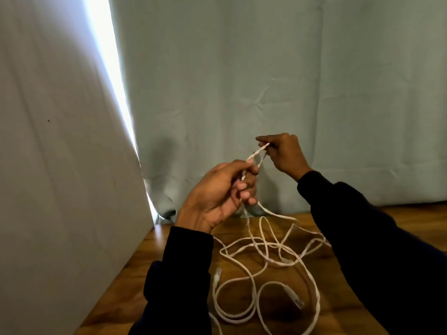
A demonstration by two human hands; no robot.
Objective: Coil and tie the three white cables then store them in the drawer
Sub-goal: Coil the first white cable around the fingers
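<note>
Fingers first: the left hand (217, 189) has its fingers curled around a white cable (251, 158), thumb pressing it down, and the right hand (285, 153) pinches the same cable a bit higher up between thumb and fingertips. So a short doubled stretch runs between the two hands, lifted well above the table (242, 317).

Everything else of the cables (266, 250) is a loose tangle on the wood below, loops crossing over each other, partly under the right sleeve (387, 250). I can make out two clear plugs, one plug (218, 272) on the left and another plug (298, 301) near the front.

Handling-wise this stuff looks light, thin and floppy, with a bit of springiness, so I'd guess coils want to pop open unless you keep them pinched. Probably best to grab near a plug end and feed it through the fingers, since pulling from the middle would likely just tighten the crossings. Plug clips look like they could snag on loops too.

Around it: a curtain (290, 68) hangs right behind, a pale panel (60, 165) stands close on the left. No drawer in view, and I can't tell where one cable ends and the next starts.
</note>
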